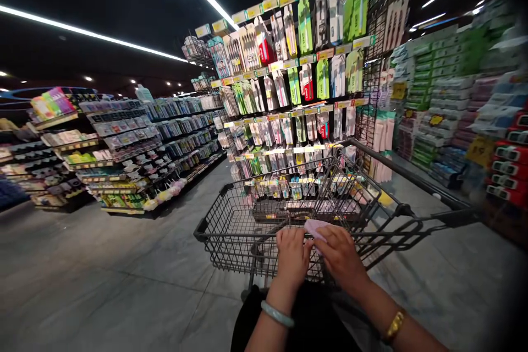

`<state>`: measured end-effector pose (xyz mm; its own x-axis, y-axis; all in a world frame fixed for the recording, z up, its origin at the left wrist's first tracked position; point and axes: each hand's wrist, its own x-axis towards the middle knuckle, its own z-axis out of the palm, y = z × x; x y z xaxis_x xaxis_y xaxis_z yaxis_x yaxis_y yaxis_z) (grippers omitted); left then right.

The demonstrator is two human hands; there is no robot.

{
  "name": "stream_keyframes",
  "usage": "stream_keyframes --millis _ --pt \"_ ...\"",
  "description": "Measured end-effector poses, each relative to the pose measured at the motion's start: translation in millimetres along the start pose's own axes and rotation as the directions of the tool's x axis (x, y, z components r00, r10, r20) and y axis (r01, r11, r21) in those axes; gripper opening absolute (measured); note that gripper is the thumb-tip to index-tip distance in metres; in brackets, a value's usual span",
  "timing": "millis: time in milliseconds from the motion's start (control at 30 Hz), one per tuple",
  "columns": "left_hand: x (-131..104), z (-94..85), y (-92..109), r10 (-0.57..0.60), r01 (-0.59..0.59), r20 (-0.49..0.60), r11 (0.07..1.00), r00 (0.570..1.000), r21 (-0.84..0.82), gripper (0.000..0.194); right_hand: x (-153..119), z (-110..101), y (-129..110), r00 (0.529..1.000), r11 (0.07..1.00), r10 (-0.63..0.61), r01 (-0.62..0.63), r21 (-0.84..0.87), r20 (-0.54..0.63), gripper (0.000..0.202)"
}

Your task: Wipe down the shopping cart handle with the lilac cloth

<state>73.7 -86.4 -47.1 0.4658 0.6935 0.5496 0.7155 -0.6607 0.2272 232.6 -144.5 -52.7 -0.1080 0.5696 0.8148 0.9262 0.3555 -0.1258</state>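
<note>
A black wire shopping cart (223, 239) stands sideways right in front of me. My left hand (292, 250) is closed over its near top rim, fingers curled. Close beside it, my right hand (339, 256) is closed on a small pale lilac item (315, 226), flat and soft-looking, just at the cart's rim. The fingers cover much of this item, so I cannot tell its kind. The thumbs of both hands come near each other below it. The cart's black push handle (408, 176) extends to the right, with neither hand on it.
Behind the cart rises a wire display rack (373, 27) hung with toothbrush packs (305, 27). Shelves of packaged goods (119, 132) stand to the left across a grey floor (124, 280). Stacked packs (441, 99) and red boxes (507, 170) line the right side.
</note>
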Motion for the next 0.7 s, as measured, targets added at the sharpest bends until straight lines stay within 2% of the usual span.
stream_keyframes --millis 100,167,233,333,400,467,533,567,633,700 --pt "-0.8 -2.7 -1.0 0.021 -0.021 0.023 1.0 1.0 0.017 0.022 -10.2 -20.3 17.6 0.99 0.996 -0.091 0.09 0.01 0.111 0.025" --pt "-0.9 -3.3 -0.4 0.01 -0.01 0.033 1.0 0.999 0.008 0.024 -14.8 -37.1 38.8 0.988 0.997 -0.016 0.028 -0.077 0.152 0.022" --pt "-0.2 -2.1 0.6 -0.008 0.008 0.042 1.0 0.999 0.003 0.028 -14.0 -44.5 52.8 0.986 0.978 0.126 -0.105 -0.183 0.109 0.023" --pt "1.4 1.1 1.8 -0.019 0.019 0.061 1.0 0.998 0.004 0.033 -7.8 -32.5 44.3 0.971 0.948 0.241 -0.234 -0.218 0.003 0.038" --pt "2.2 1.9 2.1 -0.015 0.014 0.076 1.0 0.997 0.01 0.035 -5.5 -18.3 25.0 0.985 0.974 0.174 -0.171 -0.151 0.011 0.045" --pt "3.0 1.3 1.4 -0.003 0.001 0.09 1.0 0.996 0.022 0.038 -7.2 -10.3 8.5 0.996 0.997 0.045 -0.04 -0.067 0.081 0.047" --pt "3.5 0.2 -0.3 0.017 -0.019 0.093 1.0 0.996 0.024 0.039 -13.3 -14.1 4.1 0.99 0.999 -0.044 0.046 -0.016 0.137 0.048" --pt "3.6 -0.2 -1.2 0.029 -0.031 0.089 0.999 0.996 0.017 0.039 -17.2 -20.1 7.2 0.988 0.998 -0.049 0.053 -0.018 0.148 0.047" --pt "3.6 0.2 -2.4 0.044 -0.044 0.078 0.999 0.996 -0.002 0.039 -23.1 -35.7 19.8 0.991 0.997 0.019 -0.008 -0.08 0.134 0.042" --pt "3.4 2.1 -2.2 0.038 -0.038 0.071 0.999 0.997 -0.007 0.04 -22.3 -47.0 32.7 0.986 0.977 0.146 -0.131 -0.17 0.08 0.037"
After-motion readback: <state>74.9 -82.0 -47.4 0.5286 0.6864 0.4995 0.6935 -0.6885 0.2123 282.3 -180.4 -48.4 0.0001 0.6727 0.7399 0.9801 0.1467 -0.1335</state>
